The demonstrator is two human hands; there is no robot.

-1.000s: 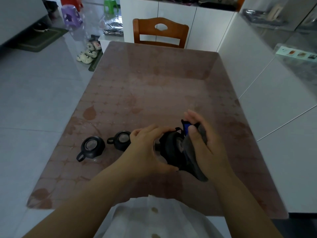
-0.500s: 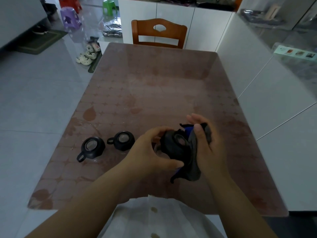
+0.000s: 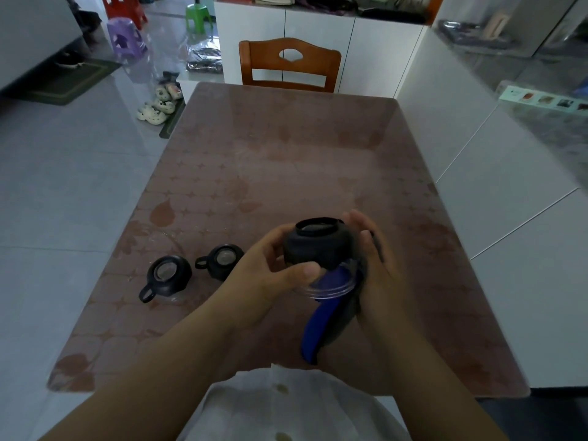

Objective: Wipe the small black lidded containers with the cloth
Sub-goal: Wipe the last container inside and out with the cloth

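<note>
My left hand (image 3: 267,275) grips a small container with a black lid (image 3: 318,245) and a clear glass base, held above the table with the lid tilted away. My right hand (image 3: 370,265) presses a dark grey and blue cloth (image 3: 321,316) against the container's right side, and the cloth hangs down below it. Two more black lidded containers stand on the table to the left, one (image 3: 167,275) with its loop handle toward me and one (image 3: 222,261) just beside my left hand.
The brown patterned table (image 3: 286,160) stretches ahead, with a wooden chair (image 3: 288,66) at its far end. A white counter (image 3: 509,173) runs along the right edge. Shoes (image 3: 157,106) and plastic stools (image 3: 125,35) sit on the floor at the far left.
The container has turned in my hands so its lid now faces up and away. Both hands lifted slightly, and the cloth's blue side now hangs below.
</note>
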